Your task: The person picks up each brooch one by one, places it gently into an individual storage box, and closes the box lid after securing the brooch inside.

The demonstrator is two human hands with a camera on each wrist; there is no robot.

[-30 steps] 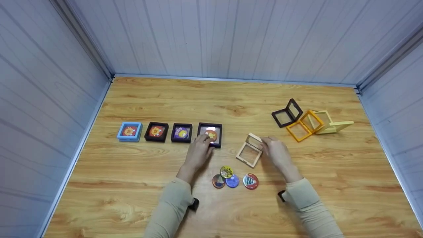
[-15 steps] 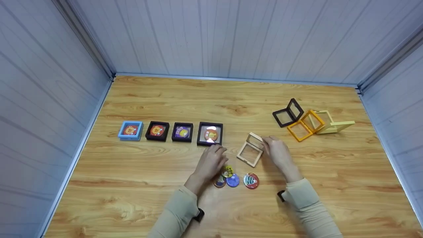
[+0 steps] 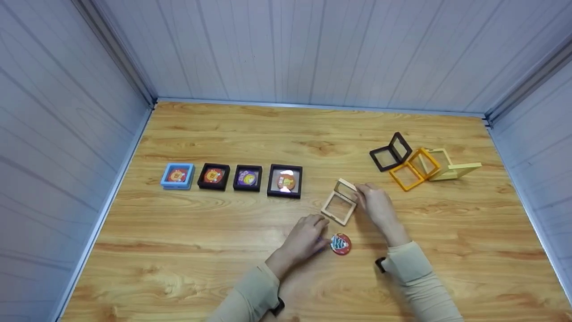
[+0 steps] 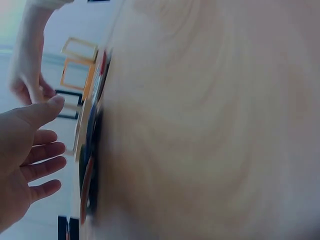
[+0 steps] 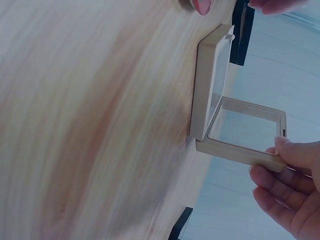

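Looking at a beige hinged frame (image 3: 345,197) sitting on the wood-grain table (image 3: 156,250), one half flat, the other tipped up. Got the right hand (image 3: 377,208) pinching that raised half by its edge, thumb on one side and fingers on the other. Got the left hand (image 3: 306,237) just beside the frame's near side, fingers loosely spread, over a little bunch of badges (image 4: 86,189). Can't tell if actually touching those, pretty blurry down there in the left wrist view. Right by the left fingertips, can spot a red badge (image 3: 341,244) with a tree picture, lying flat. Further left, in a row: a larger black frame (image 3: 284,194), a small black frame (image 3: 247,188), a second small black frame (image 3: 213,186) and a light blue frame (image 3: 178,186), all closed. Off to the right, hinged open and bunched together: a dark frame (image 3: 396,154), an orange frame (image 3: 415,171) and a pale yellow frame (image 3: 458,171). Around everything, pale panelled walls (image 3: 313,53).
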